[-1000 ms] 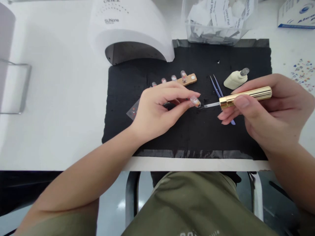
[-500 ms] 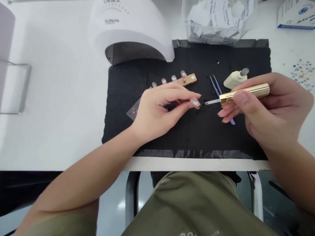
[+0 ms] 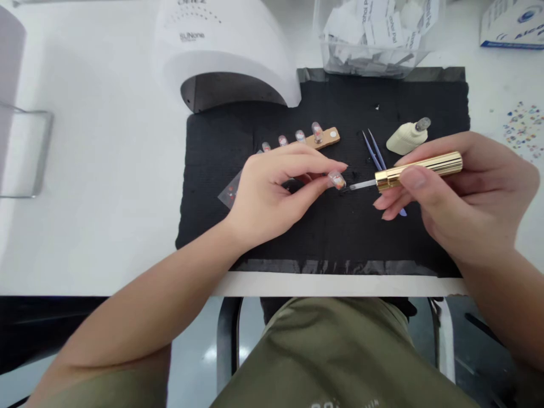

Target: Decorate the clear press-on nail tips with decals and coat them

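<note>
Between thumb and forefinger, my left hand (image 3: 276,195) pinches a clear press-on nail (image 3: 337,180) with an orange and white design. My right hand (image 3: 463,192) grips the gold handle of a nail polish brush (image 3: 419,170). Its bristle tip points left, close to the nail's end; whether they touch I cannot tell. Behind my left hand, more decorated nails stand on a wooden strip (image 3: 329,137), partly covered by the hand. An uncapped cream polish bottle (image 3: 407,137) rests tilted beyond my right hand. Purple tweezers (image 3: 374,150) lie partly under the right fingers.
A white nail lamp (image 3: 238,51) stands at the back left of the black mat (image 3: 212,170). Behind the mat is a clear bin (image 3: 365,59) of alcohol pad packets. A box (image 3: 512,25) and scattered small gems (image 3: 525,127) are at the right. A clear sheet (image 3: 229,192) pokes out by my left hand.
My right hand has tilted the brush and shifted it slightly down and left, its tip now lower beside the nail. My left hand stays almost still with the nail.
</note>
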The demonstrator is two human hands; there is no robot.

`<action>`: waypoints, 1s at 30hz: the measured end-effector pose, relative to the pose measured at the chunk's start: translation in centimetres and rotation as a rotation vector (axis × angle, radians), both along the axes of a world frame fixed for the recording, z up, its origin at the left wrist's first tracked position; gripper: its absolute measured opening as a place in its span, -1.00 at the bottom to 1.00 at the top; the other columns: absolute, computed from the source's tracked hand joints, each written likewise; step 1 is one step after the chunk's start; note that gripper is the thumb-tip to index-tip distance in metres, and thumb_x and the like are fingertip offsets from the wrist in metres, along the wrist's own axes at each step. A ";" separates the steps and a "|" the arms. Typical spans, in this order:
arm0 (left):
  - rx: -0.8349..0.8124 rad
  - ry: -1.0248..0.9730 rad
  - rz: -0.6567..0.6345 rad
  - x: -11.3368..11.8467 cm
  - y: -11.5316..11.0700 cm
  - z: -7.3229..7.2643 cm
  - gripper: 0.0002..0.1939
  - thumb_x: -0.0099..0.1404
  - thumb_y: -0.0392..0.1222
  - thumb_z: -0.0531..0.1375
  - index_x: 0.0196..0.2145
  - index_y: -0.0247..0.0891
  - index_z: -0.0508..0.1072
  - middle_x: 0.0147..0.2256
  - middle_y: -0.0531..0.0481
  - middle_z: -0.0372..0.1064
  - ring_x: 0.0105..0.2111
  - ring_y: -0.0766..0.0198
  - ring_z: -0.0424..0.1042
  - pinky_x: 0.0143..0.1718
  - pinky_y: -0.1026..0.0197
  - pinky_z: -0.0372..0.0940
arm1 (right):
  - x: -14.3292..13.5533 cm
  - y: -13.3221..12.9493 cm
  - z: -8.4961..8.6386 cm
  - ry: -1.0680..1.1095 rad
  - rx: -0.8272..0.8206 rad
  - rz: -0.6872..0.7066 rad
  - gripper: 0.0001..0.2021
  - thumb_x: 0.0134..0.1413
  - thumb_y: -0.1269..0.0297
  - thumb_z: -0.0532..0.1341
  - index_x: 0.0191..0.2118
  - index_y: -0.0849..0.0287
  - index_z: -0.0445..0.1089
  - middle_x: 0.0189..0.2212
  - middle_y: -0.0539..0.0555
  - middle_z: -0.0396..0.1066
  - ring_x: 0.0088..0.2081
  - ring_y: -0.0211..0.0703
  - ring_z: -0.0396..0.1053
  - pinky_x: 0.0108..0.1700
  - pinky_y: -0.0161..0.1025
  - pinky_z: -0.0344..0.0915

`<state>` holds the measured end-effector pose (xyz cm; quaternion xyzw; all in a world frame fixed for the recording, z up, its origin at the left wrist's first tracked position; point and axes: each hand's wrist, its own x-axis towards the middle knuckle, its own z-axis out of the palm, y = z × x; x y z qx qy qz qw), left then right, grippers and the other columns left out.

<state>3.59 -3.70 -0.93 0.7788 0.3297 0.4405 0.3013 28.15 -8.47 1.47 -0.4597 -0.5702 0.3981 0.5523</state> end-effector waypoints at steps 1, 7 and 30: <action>0.015 -0.006 -0.007 0.0 0.1 0.0 -0.75 0.48 -0.41 0.40 -0.13 -0.05 0.81 -0.17 0.10 0.78 -0.26 0.31 0.71 -0.18 0.26 0.63 | 0.0 0.0 0.0 0.003 -0.009 0.004 -0.97 0.34 0.26 0.52 -0.16 -0.01 0.70 -0.40 -0.16 0.67 -0.43 -0.27 0.67 -0.46 -0.33 0.70; 0.039 -0.006 -0.026 -0.2 0.1 -0.1 -0.75 0.49 -0.42 0.41 -0.11 -0.05 0.80 -0.17 0.08 0.78 -0.26 0.31 0.71 -0.19 0.26 0.62 | 0.1 0.0 -0.2 -0.013 0.019 -0.080 -0.95 0.34 0.23 0.52 -0.18 0.02 0.70 -0.42 -0.15 0.66 -0.45 -0.28 0.65 -0.48 -0.32 0.68; 0.104 -0.003 -0.018 -0.4 0.4 0.0 -0.82 0.45 -0.40 0.47 -0.15 -0.10 0.74 -0.22 0.12 0.76 -0.34 0.36 0.65 -0.27 0.27 0.58 | 0.3 0.4 -0.2 -0.003 0.107 -0.147 -0.93 0.36 0.21 0.50 -0.21 0.00 0.71 -0.48 -0.15 0.60 -0.52 -0.33 0.54 -0.52 -0.30 0.56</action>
